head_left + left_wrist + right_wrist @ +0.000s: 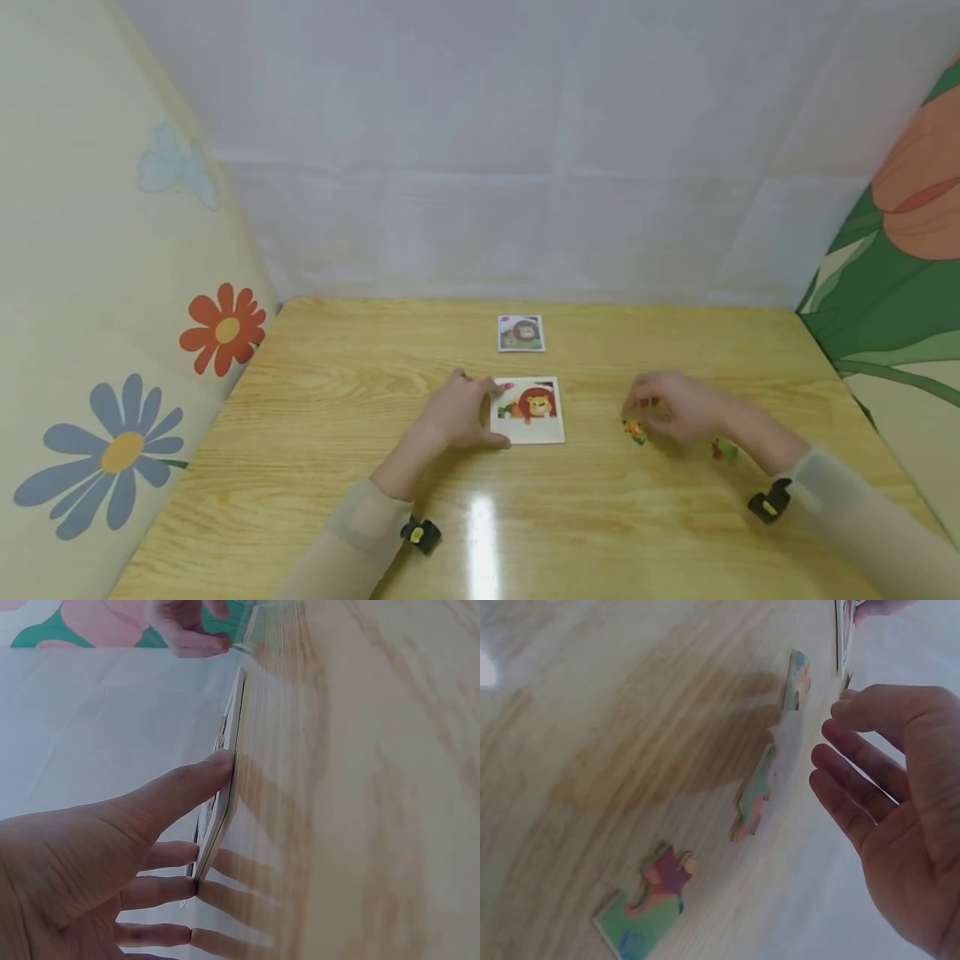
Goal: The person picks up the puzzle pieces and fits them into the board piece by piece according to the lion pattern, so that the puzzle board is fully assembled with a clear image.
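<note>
A square puzzle board (pixel 540 429) with a lion picture across its upper part and a white lower part lies mid-table. My left hand (pixel 456 410) holds its left side, thumb at the near edge and fingers farther up. To the right, my right hand (pixel 678 406), a little blurred, hovers with loosely bent fingers beside an orange and green puzzle piece (pixel 633 430). Another puzzle piece (pixel 724 450), red and green, lies under the right wrist. In the right wrist view several pieces lie apart, the nearest a green and maroon puzzle piece (pixel 649 900). Nothing held shows clearly in that hand.
A small square lion picture card (pixel 521 333) lies behind the board on the wooden table (pixel 337 375). A white cloth (pixel 487 167) hangs along the back. Flower-printed panels (pixel 90 275) stand at both sides. Light glares off the near tabletop.
</note>
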Action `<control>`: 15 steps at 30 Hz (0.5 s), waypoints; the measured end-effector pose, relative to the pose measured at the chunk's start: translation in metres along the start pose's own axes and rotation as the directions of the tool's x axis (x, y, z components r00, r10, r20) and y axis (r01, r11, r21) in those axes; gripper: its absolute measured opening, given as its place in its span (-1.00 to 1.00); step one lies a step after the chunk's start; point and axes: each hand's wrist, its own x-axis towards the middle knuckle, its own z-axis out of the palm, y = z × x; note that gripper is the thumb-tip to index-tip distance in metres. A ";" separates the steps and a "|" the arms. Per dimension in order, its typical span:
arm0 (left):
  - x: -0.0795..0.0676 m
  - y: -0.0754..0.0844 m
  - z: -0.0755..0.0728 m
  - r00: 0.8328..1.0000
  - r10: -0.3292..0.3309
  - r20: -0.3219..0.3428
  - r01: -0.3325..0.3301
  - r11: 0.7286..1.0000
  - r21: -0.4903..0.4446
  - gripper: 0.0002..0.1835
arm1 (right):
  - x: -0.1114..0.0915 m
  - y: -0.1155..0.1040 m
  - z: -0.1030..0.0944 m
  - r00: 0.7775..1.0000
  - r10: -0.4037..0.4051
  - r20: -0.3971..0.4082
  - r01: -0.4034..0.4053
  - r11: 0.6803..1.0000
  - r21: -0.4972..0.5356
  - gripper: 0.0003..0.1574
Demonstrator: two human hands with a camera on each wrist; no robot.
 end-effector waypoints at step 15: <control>-0.002 0.002 -0.003 1.000 0.000 -0.004 0.000 1.000 -0.008 -0.08 | -0.010 -0.012 0.015 0.999 0.005 0.046 -0.001 0.997 -0.081 -0.60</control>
